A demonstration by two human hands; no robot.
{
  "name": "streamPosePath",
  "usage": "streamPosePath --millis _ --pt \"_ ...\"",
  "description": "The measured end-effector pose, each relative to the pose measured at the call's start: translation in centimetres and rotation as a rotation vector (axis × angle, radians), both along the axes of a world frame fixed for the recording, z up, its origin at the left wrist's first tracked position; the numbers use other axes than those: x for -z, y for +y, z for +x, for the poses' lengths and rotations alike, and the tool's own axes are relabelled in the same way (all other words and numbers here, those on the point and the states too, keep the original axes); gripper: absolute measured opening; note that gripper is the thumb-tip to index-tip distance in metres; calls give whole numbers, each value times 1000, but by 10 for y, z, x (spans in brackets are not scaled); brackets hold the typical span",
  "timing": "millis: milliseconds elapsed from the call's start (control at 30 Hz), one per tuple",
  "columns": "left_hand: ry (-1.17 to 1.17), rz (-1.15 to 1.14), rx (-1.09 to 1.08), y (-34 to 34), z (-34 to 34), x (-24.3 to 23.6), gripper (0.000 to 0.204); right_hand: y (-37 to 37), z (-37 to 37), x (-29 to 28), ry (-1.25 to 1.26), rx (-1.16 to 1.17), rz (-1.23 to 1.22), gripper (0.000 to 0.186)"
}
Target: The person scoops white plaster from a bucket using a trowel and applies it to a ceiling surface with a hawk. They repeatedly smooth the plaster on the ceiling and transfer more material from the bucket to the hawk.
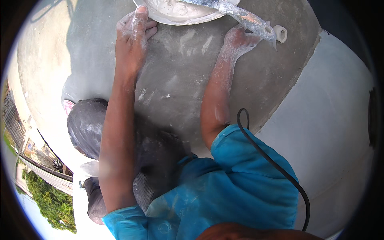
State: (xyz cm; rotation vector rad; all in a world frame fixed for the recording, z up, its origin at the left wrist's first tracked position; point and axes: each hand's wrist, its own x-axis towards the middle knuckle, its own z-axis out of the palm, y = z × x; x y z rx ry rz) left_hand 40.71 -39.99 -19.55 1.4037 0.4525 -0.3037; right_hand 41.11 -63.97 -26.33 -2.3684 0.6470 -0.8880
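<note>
A round white basin [168,20] holding wet white plaster-like paste [172,7] is cut off by the top edge. At its left rim is my left hand [134,30], thumb against the rim and fingers curled below. Across the basin's right side lies a scraper-like tool [248,20], its handle smeared with white and pointing down to the right. My right hand [239,39], dusted white, is bent close beneath that handle. Most of its fingers are hidden, so its grip does not show. A small white ring [281,34] sits by the handle's end.
Grey floor [176,80] with white smears stretches under my arms. A pale wall or panel [328,92] borders it on the right. My bent dark-trousered knee [86,124] is at left, and a black cable [276,160] loops over my blue sleeve. Sunlit ground and greenery show far left.
</note>
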Motion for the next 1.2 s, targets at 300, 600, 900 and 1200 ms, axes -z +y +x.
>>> streamPosePath --millis 300,600,900,1200 --pt "-67 74 172 13 -3 22 49 5 16 -7 21 16 149 49" --pt "232 977 -264 262 -110 -38 55 -22 37 -5 -140 -97 432 48" --pt "962 1187 -520 275 -227 4 48 -36 44 3 -259 -137 635 47" --pt "1009 1294 -478 259 -229 8 41 -45 48 7 -354 -144 793 47"
